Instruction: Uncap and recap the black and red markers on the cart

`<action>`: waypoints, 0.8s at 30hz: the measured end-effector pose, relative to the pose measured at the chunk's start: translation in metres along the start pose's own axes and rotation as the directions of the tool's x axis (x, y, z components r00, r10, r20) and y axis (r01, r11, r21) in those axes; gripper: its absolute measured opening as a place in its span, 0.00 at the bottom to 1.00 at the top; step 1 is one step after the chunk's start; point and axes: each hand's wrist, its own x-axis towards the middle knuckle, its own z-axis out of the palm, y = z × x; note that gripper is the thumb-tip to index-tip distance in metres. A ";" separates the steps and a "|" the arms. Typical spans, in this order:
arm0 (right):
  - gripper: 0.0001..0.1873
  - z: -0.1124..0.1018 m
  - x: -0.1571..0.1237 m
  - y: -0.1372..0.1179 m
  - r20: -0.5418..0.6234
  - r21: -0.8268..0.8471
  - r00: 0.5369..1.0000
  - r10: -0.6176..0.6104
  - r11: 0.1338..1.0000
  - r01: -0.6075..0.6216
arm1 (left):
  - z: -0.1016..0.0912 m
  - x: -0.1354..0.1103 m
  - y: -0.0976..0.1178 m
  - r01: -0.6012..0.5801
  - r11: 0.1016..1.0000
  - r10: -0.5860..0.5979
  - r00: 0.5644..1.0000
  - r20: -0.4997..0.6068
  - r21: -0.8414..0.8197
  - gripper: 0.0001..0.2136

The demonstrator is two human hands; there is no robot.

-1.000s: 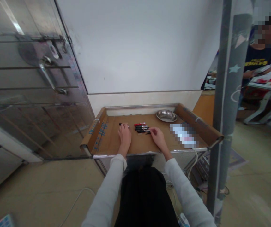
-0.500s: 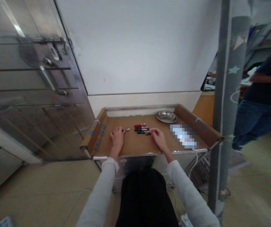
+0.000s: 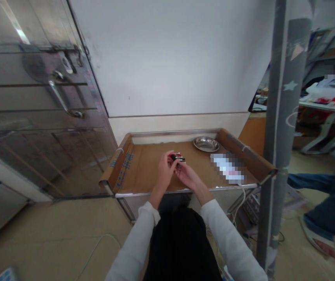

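Note:
My left hand (image 3: pixel 166 168) is closed around a pen, mostly hidden by the fingers. Against it, my right hand (image 3: pixel 188 175) has its fingertips pressed together at a small dark piece (image 3: pixel 179 166); what this piece is, I cannot make out. The two hands meet just above the cardboard-lined tray table. Behind the fingers lie several pens (image 3: pixel 180 159), black ones and a red one, side by side and partly covered by my hands.
A round steel dish (image 3: pixel 206 144) stands at the back right of the cardboard surface (image 3: pixel 144 171). Nearer lies a blurred-out white object (image 3: pixel 227 168) with a cable (image 3: pixel 240 201). A grey post (image 3: pixel 284 117) rises at the right; a person's legs (image 3: pixel 331 191) show beyond it.
My left hand has moved right with its pen, from the tray's left side to the pens. My right hand has shifted slightly left to meet it. The person at right has moved.

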 end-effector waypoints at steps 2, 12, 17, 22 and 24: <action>0.06 -0.004 -0.002 -0.001 0.014 0.016 0.999 0.030 0.999 -0.030 | 0.002 0.000 0.000 -0.009 1.000 0.008 0.998 0.060 0.012 0.13; 0.09 -0.019 0.000 -0.012 0.054 0.153 0.993 0.102 0.982 -0.109 | -0.028 0.017 -0.004 0.161 0.946 -0.218 0.958 -0.187 -0.282 0.18; 0.12 -0.035 -0.006 -0.013 -0.044 0.108 0.999 0.001 0.994 0.003 | -0.025 0.005 -0.043 0.360 0.899 -0.397 0.910 -0.118 -0.247 0.12; 0.11 -0.050 -0.016 -0.023 -0.109 -0.043 0.987 -0.114 0.993 0.109 | -0.010 -0.012 -0.050 0.293 0.954 -0.256 0.904 0.343 -0.058 0.06; 0.10 -0.049 -0.016 -0.027 -0.119 -0.073 0.982 -0.144 0.988 0.136 | -0.005 -0.012 -0.041 0.130 0.986 -0.160 0.919 0.360 0.106 0.03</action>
